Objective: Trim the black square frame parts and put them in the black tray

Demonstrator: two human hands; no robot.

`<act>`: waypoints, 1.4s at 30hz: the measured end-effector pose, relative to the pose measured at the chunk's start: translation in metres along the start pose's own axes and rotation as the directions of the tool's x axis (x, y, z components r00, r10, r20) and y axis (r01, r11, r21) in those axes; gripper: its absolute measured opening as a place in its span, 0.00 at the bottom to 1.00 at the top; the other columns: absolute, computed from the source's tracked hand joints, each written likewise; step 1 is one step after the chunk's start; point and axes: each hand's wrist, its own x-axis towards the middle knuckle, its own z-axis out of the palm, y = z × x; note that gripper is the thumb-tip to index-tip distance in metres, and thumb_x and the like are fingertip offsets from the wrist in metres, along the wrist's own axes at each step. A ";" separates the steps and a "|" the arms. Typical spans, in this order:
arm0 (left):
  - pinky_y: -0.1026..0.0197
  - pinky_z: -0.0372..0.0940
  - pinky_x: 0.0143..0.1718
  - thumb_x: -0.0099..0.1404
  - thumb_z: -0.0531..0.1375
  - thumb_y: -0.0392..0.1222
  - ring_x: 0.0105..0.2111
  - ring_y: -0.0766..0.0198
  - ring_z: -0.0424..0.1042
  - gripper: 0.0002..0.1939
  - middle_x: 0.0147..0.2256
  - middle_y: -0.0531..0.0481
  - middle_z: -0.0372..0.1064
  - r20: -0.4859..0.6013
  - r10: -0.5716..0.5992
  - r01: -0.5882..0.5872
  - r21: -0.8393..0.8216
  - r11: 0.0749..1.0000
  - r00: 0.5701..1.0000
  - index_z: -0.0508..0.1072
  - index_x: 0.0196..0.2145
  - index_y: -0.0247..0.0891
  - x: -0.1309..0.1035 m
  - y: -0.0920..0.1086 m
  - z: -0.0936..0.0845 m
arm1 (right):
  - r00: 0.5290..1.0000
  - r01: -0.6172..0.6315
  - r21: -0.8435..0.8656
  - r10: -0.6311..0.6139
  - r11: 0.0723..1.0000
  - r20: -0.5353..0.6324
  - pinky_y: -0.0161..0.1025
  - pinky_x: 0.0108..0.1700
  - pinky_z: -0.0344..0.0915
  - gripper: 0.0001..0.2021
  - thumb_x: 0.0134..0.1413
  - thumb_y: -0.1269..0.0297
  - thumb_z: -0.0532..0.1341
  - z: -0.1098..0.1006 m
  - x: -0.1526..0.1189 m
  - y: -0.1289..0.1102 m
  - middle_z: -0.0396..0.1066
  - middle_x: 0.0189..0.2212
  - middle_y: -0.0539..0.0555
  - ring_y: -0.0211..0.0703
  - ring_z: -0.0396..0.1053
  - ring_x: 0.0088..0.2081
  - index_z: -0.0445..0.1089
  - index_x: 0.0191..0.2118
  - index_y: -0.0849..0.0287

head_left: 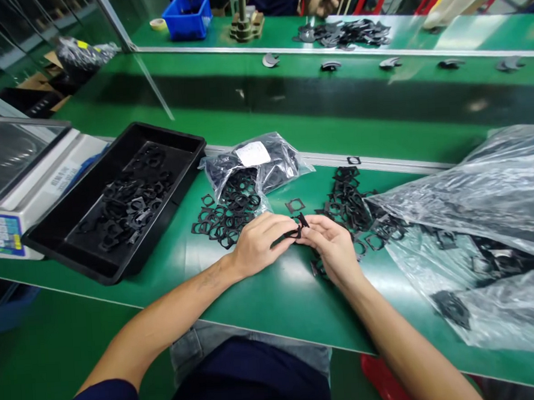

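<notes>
Both my hands meet over the green table. My left hand [259,242] pinches a thin black part [284,237] seen nearly edge-on. The fingers of my right hand [333,244] close on another small black part [303,220], which touches or overlaps the first one. Just beyond my fingers a single square black frame with a round hole [295,205] lies flat. A pile of black ring-shaped parts [225,220] spreads beyond my left hand, partly under a clear plastic bag [273,157] with a white label. Another pile [346,198] lies beyond my right hand.
At the left, a black tray [184,135] holds many black parts beside a scale [25,178]. A large clear bag [487,180] with black parts covers the right side. Past the conveyor [226,118], carrying curved pieces, people's hands are near a blue bin [188,24].
</notes>
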 end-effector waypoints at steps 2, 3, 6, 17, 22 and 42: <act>0.54 0.70 0.47 0.70 0.60 0.40 0.42 0.60 0.76 0.08 0.42 0.44 0.77 -0.006 -0.004 0.004 -0.011 1.000 1.000 0.74 0.46 0.40 -0.001 0.000 0.001 | 1.000 -0.003 0.010 0.002 1.000 0.018 0.43 0.43 0.78 0.16 0.45 0.52 0.73 0.000 -0.001 0.000 0.79 0.35 0.52 0.43 0.77 0.37 0.76 0.37 0.56; 0.55 0.70 0.47 0.70 0.60 0.40 0.42 0.60 0.76 0.08 0.42 0.44 0.77 -0.011 -0.008 0.008 -0.017 1.000 1.000 0.74 0.47 0.40 -0.001 0.000 0.001 | 1.000 -0.008 0.016 0.007 1.000 0.019 0.43 0.44 0.78 0.17 0.45 0.52 0.73 0.001 -0.001 0.000 0.79 0.35 0.52 0.43 0.77 0.37 0.76 0.37 0.56; 0.55 0.70 0.47 0.69 0.61 0.40 0.42 0.60 0.76 0.09 0.42 0.45 0.77 -0.029 -0.019 0.018 -0.023 1.000 0.999 0.74 0.47 0.40 -0.001 0.000 0.002 | 0.999 -0.047 0.043 0.047 0.998 0.004 0.40 0.42 0.78 0.17 0.44 0.50 0.74 0.001 -0.001 0.000 0.79 0.30 0.51 0.41 0.78 0.33 0.76 0.34 0.57; 0.56 0.72 0.46 0.70 0.60 0.41 0.41 0.61 0.74 0.09 0.40 0.46 0.73 -0.028 -0.062 0.062 0.015 0.998 0.998 0.75 0.47 0.41 -0.001 0.000 0.001 | 0.999 -0.041 0.004 0.041 0.999 0.030 0.42 0.39 0.78 0.19 0.44 0.46 0.74 0.001 -0.003 -0.001 0.80 0.29 0.54 0.46 0.79 0.33 0.81 0.34 0.57; 0.56 0.71 0.45 0.68 0.62 0.38 0.41 0.61 0.73 0.08 0.40 0.46 0.71 -0.017 -0.103 0.103 -0.032 0.994 0.994 0.76 0.45 0.41 0.000 0.000 0.000 | 0.999 -0.022 -0.021 0.023 1.000 0.040 0.41 0.42 0.76 0.17 0.47 0.46 0.72 0.000 -0.002 0.000 0.81 0.32 0.54 0.46 0.79 0.36 0.82 0.34 0.56; 0.55 0.70 0.48 0.66 0.65 0.40 0.46 0.59 0.73 0.09 0.42 0.45 0.73 -0.030 -0.198 0.189 -0.197 0.962 0.980 0.76 0.43 0.39 0.001 -0.002 0.002 | 0.998 -0.009 -0.045 0.012 0.999 0.064 0.41 0.39 0.77 0.20 0.46 0.45 0.72 -0.001 -0.003 -0.003 0.82 0.32 0.55 0.47 0.80 0.36 0.82 0.37 0.57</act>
